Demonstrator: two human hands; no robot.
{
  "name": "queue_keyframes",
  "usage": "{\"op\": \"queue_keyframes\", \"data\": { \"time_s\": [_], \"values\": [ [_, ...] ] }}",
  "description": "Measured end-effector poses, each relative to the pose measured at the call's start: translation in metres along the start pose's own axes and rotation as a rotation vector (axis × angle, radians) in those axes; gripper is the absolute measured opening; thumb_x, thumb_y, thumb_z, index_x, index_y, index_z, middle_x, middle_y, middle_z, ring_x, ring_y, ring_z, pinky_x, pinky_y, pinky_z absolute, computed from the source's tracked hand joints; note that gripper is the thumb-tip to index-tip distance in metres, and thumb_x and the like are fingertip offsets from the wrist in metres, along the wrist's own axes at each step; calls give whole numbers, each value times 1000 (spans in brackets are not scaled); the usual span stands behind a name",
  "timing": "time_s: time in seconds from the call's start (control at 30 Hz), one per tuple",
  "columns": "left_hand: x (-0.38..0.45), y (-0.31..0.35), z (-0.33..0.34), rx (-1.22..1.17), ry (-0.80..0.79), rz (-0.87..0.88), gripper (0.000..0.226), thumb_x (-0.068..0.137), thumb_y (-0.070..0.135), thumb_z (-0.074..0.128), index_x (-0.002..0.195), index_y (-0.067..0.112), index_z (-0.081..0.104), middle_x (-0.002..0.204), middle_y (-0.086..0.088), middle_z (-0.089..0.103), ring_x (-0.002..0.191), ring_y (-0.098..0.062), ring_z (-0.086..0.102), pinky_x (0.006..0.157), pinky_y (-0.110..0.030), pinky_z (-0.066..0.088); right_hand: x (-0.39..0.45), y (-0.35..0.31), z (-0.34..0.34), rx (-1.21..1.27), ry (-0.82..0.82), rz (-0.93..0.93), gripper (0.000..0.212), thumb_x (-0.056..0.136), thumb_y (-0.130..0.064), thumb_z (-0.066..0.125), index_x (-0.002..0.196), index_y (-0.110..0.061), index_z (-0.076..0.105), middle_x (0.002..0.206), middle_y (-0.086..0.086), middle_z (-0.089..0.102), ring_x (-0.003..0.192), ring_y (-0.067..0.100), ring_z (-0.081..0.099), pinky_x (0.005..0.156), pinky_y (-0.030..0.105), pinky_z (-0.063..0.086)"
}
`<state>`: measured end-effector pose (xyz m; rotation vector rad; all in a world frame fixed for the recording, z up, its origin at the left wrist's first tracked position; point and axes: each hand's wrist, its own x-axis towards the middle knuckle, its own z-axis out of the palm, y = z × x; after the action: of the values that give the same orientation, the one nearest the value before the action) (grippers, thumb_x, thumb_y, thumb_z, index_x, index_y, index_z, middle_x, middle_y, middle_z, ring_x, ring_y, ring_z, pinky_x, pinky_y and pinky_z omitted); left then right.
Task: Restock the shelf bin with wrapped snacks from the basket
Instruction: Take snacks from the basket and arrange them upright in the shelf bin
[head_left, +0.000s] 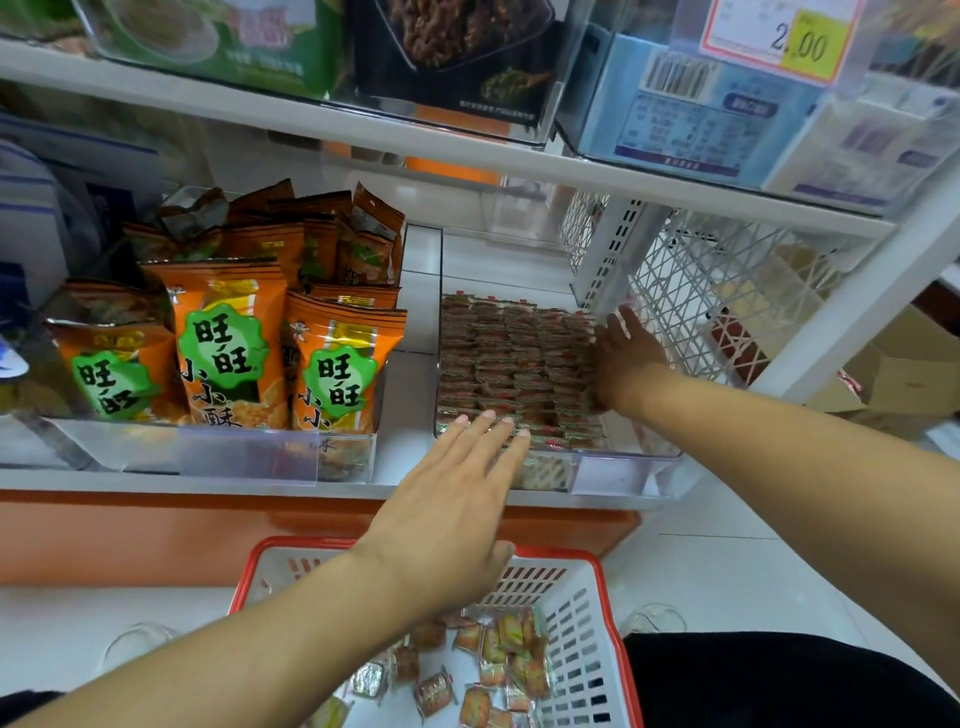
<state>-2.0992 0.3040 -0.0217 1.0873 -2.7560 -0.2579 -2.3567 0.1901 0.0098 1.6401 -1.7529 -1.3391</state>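
Note:
A clear plastic shelf bin (618, 470) on the lower shelf holds several rows of small wrapped snacks (511, 358) standing packed together. My left hand (457, 499) reaches forward with straight fingers, its fingertips touching the front row of snacks. My right hand (626, 358) lies flat against the right side of the packed rows, fingers extended toward the back. Below, a white basket with a red rim (582, 558) holds several loose wrapped snacks (498, 660) on its bottom. Neither hand holds anything.
Left of the bin, another clear bin (249, 452) holds orange snack bags (228, 343). A white shelf board (467, 156) runs overhead with boxed goods above. A white wire mesh panel (727, 296) stands right of the bin. Cardboard boxes (904, 374) sit on the floor at right.

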Motion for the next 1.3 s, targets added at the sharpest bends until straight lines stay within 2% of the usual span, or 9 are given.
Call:
{"op": "queue_keyframes", "data": {
  "time_s": [0.17, 0.27, 0.4, 0.5, 0.6, 0.8, 1.0, 1.13, 1.3],
  "values": [
    [-5, -3, -3, -7, 21, 20, 100, 98, 53, 53, 161, 15, -14, 171, -1, -14, 154, -15, -22, 116, -27, -24, -38, 5, -24, 26, 58, 32, 68, 103, -53, 35, 157, -11, 25, 167, 18, 11, 153, 43, -1, 123, 57, -2],
    [-15, -3, -6, 2, 34, 44, 99, 98, 54, 54, 162, 14, -10, 171, 0, -9, 155, -16, -19, 120, -28, -19, -85, 8, -59, 196, 199, 54, 38, 101, -26, 49, 134, -11, 59, 150, 19, 47, 145, 40, 31, 122, 53, 16],
    [-33, 0, -14, -32, 146, 72, 58, 90, 40, 67, 142, 19, 52, 141, -1, 51, 136, -23, 43, 113, -36, 39, -156, 10, -92, 455, 415, -73, 25, 83, 0, 56, 66, -18, 51, 71, 2, 54, 71, 25, 52, 66, 36, 43],
    [-47, -5, 0, -42, 42, 16, 28, 88, 38, 67, 113, 26, 61, 110, 4, 62, 104, -21, 60, 77, -34, 48, -177, -8, -94, 604, 172, -547, 11, 81, -15, 69, 80, -25, 74, 72, -16, 66, 71, 11, 64, 61, 26, 50],
    [-67, -22, 45, -39, -399, -140, 42, 90, 37, 67, 129, 27, 58, 130, 2, 61, 117, -23, 59, 83, -32, 45, -167, -82, -66, 637, -177, -851, 14, 86, -26, 77, 100, -30, 78, 90, -14, 75, 77, 7, 68, 64, 24, 55],
    [-127, -63, 143, -92, -896, -369, 54, 96, 33, 60, 146, 15, 50, 149, -9, 49, 131, -26, 53, 102, -32, 45, -135, -260, 74, 755, -333, -663, 35, 93, -21, 64, 127, -14, 64, 126, 6, 67, 112, 27, 65, 89, 35, 56],
    [-174, -83, 216, -116, -963, -586, 62, 80, 43, 71, 134, 21, 50, 133, -9, 52, 120, -30, 61, 95, -36, 52, -139, -330, 173, 729, -485, -596, 86, 86, -31, 75, 155, -23, 25, 162, 10, 24, 145, 39, 31, 114, 49, 36],
    [-186, -75, 259, -162, -943, -637, 82, 80, 55, 68, 149, 24, 35, 141, -12, 46, 122, -34, 60, 99, -41, 51, -146, -359, 188, 789, -534, -642, 107, 75, -10, 80, 156, -30, 12, 154, 15, 28, 133, 41, 45, 98, 47, 46],
    [-199, -75, 290, -66, -964, -559, 73, 80, 46, 64, 146, 35, 34, 138, -9, 48, 117, -35, 61, 96, -46, 53, -147, -390, 199, 948, -409, -633, 79, 94, -13, 59, 156, -28, 12, 150, 21, 24, 113, 38, 58, 76, 39, 44]
  ]
}}
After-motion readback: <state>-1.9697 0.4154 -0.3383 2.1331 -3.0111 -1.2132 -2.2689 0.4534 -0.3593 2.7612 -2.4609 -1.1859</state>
